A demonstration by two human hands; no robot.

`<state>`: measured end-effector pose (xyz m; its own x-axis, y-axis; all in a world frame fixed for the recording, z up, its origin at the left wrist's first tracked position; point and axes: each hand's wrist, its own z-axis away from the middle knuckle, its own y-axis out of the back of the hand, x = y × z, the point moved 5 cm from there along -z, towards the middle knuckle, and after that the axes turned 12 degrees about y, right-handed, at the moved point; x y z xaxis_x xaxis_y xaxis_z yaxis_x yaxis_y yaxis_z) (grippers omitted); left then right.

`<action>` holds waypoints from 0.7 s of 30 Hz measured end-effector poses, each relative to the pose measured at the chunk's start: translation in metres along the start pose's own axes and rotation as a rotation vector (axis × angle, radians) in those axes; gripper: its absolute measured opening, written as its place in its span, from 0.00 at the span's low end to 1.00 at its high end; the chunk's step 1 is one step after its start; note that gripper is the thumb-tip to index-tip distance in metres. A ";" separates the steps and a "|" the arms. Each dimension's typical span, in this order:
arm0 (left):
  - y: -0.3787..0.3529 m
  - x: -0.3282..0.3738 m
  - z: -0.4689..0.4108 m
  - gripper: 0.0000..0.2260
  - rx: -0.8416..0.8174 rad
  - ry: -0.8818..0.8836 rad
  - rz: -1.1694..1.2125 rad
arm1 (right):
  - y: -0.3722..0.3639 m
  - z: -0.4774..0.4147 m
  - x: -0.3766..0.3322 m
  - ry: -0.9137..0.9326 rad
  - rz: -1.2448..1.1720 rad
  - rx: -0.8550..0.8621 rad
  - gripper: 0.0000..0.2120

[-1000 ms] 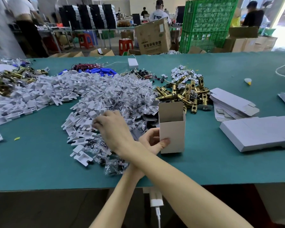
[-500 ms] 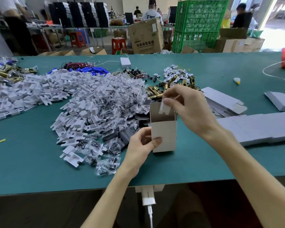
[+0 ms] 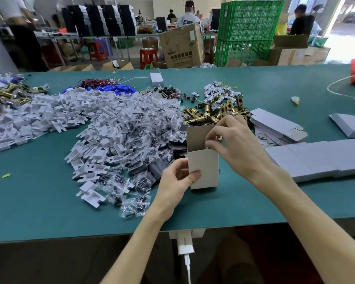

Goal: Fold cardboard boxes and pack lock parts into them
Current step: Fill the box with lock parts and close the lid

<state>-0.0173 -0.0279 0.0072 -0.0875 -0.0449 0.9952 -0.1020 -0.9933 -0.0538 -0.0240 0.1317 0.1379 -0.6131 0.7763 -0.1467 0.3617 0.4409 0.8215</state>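
A small grey cardboard box [image 3: 205,171] stands upright on the green table, top flap raised at the back. My left hand [image 3: 172,181] grips its lower left side, thumb on the front wall. My right hand [image 3: 234,144] is at the box's open mouth, fingertips pinched together just inside the rim; the white plastic part it carries is mostly hidden by the fingers. To the left lies a heap of white plastic parts [image 3: 103,128] and bagged screws [image 3: 152,124]. Brass latches [image 3: 209,113] are piled behind the box.
Flat box blanks [image 3: 275,128] are stacked at the right, with a row of closed grey boxes [image 3: 316,158] in front of them. A white charger [image 3: 184,242] hangs off the table's near edge. Blue parts and wires [image 3: 115,89] lie farther back. People work beyond the table.
My right hand left the white pile on the left, crossed to the box with a white plastic part and has lowered to the box mouth. My left hand has kept its hold on the box.
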 end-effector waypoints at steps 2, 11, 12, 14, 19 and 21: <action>0.000 0.000 0.000 0.14 0.001 -0.004 0.001 | -0.001 0.001 0.001 0.001 0.042 -0.047 0.09; 0.000 -0.001 0.000 0.14 0.001 0.000 0.009 | -0.004 0.005 0.004 -0.011 -0.063 0.008 0.09; 0.000 -0.001 0.000 0.14 0.002 0.000 0.010 | -0.002 0.006 0.007 -0.049 -0.135 0.069 0.08; 0.000 -0.001 0.000 0.14 0.009 0.003 0.008 | -0.001 0.010 0.016 -0.138 -0.244 0.211 0.07; 0.001 -0.003 0.000 0.12 0.042 0.012 0.007 | -0.028 0.029 0.039 -0.448 -0.535 0.265 0.04; 0.003 -0.003 0.000 0.12 0.076 0.012 0.018 | -0.038 0.036 0.034 -0.492 -0.572 0.300 0.06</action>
<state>-0.0171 -0.0311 0.0045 -0.1002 -0.0621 0.9930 -0.0250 -0.9976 -0.0649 -0.0332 0.1579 0.0815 -0.4061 0.4724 -0.7822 0.3018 0.8773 0.3732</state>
